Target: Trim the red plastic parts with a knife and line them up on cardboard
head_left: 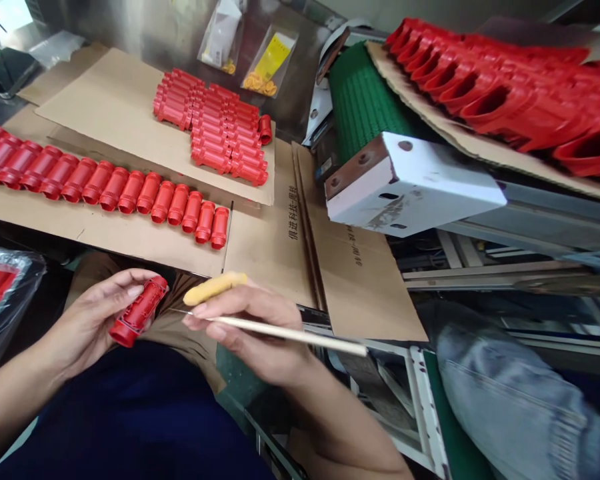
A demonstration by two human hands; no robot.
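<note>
My left hand (97, 313) is closed round a red plastic tube (143, 310) with raised detail and thin pale lines on its side. It is held tilted above my lap. To its right, my right hand (253, 323) pinches a slim pale wooden-handled tool (290, 335) with a fine, thin tip pointing at the tube. A small gap seems to separate tip and tube; whether the tip is a needle or fine brush I cannot tell. A yellow finger cover (215, 288) sits on a finger of my right hand. Beyond my hands, a row of similar red tubes (130, 191) lies on cardboard.
Stacked red tubes (220, 127) lie on a cardboard sheet (95, 100). Bags with yellow pieces (263, 81) are behind. At right, a white metal bracket (415, 187) and green conveyor belt (365, 100) stand beside larger red parts (480, 87). A denim-clad leg (520, 393) is lower right.
</note>
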